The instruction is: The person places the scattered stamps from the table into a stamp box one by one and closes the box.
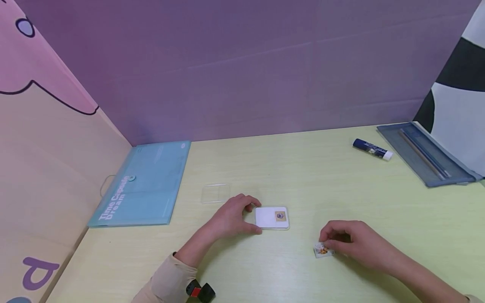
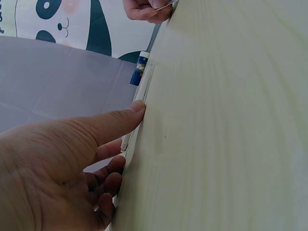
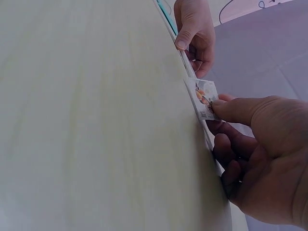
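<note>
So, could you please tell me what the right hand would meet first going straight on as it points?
In the head view, the right hand, pinching a small card, would probably meet the flat white case at the left hand first, though depth is unclear.

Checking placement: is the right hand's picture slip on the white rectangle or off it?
Off: the right hand pinches the picture slip; in head view, tabletop shows between it and the white rectangle.
</note>
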A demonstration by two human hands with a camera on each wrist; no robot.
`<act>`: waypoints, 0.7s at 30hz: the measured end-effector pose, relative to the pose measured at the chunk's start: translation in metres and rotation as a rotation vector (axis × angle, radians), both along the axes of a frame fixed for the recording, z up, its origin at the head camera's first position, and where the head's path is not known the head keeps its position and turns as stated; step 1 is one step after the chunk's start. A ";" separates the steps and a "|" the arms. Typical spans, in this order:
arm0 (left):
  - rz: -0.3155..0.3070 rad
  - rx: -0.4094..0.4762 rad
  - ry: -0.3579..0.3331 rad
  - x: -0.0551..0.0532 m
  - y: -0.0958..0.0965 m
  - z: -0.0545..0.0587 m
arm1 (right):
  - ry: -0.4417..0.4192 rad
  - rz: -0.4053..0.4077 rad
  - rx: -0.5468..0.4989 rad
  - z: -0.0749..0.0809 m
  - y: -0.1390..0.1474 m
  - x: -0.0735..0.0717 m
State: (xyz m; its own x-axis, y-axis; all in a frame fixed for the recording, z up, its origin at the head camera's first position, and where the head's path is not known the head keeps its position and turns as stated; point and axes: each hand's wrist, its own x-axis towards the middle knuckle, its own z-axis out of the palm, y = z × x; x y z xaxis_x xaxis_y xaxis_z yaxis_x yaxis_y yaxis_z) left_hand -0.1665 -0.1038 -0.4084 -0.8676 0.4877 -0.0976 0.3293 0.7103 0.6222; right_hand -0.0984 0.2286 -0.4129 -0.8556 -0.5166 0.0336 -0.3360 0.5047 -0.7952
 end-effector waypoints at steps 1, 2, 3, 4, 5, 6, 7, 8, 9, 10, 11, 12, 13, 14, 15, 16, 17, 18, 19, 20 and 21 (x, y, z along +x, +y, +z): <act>0.000 0.000 0.000 0.000 0.000 0.000 | -0.005 -0.006 0.002 0.001 -0.001 0.000; 0.000 -0.001 0.000 0.000 0.000 0.000 | -0.014 -0.013 0.004 0.001 -0.002 -0.001; 0.000 -0.002 0.000 0.000 0.000 0.000 | -0.016 -0.017 0.005 0.002 -0.003 -0.001; 0.001 -0.004 0.002 0.000 -0.001 0.000 | -0.018 -0.021 0.006 0.002 -0.004 -0.002; 0.002 -0.005 0.002 0.000 -0.001 0.000 | -0.020 -0.025 0.005 0.002 -0.004 -0.003; 0.004 -0.006 0.002 0.000 -0.001 0.000 | -0.020 -0.025 0.005 0.003 -0.006 -0.004; 0.005 -0.008 0.002 0.000 -0.001 0.000 | -0.025 -0.028 0.006 0.003 -0.007 -0.004; 0.005 -0.009 0.002 0.000 -0.001 0.000 | -0.029 -0.031 0.006 0.003 -0.008 -0.005; 0.006 -0.009 0.002 0.000 -0.001 0.000 | -0.031 -0.034 0.005 0.003 -0.009 -0.006; 0.008 -0.009 0.001 0.000 -0.001 0.000 | -0.033 -0.036 0.005 0.003 -0.011 -0.007; 0.008 -0.008 0.000 0.001 -0.001 0.000 | -0.033 -0.034 0.000 0.003 -0.012 -0.008; 0.009 -0.007 -0.001 0.001 -0.001 0.000 | -0.033 -0.032 -0.003 0.004 -0.014 -0.009; 0.009 -0.007 -0.001 0.001 -0.001 0.000 | -0.034 -0.035 -0.005 0.004 -0.015 -0.010; 0.010 -0.006 -0.001 0.001 -0.001 0.000 | -0.030 -0.031 -0.010 0.004 -0.017 -0.011; 0.011 -0.006 -0.002 0.001 -0.001 0.000 | -0.027 -0.029 -0.012 0.004 -0.018 -0.012; 0.012 -0.007 -0.002 0.001 -0.001 0.000 | -0.025 -0.025 -0.014 0.004 -0.020 -0.013; 0.013 -0.007 -0.002 0.000 -0.001 -0.001 | -0.024 -0.023 -0.015 0.004 -0.021 -0.014; 0.014 -0.008 -0.002 0.000 0.000 -0.001 | -0.027 -0.024 -0.014 0.004 -0.023 -0.015; 0.015 -0.008 -0.001 0.000 0.000 -0.001 | -0.029 -0.027 -0.014 0.005 -0.024 -0.016; 0.015 -0.007 -0.001 0.000 0.000 -0.001 | -0.031 -0.029 -0.013 0.005 -0.025 -0.017; 0.015 -0.007 -0.001 0.000 0.000 -0.001 | -0.034 -0.034 -0.011 0.005 -0.027 -0.018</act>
State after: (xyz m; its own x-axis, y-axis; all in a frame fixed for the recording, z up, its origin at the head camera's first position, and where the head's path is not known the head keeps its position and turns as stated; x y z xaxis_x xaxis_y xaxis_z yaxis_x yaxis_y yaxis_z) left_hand -0.1662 -0.1040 -0.4093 -0.8746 0.4741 -0.1019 0.3181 0.7196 0.6173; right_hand -0.1162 0.2020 -0.4075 -0.8733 -0.4870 0.0099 -0.2918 0.5068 -0.8112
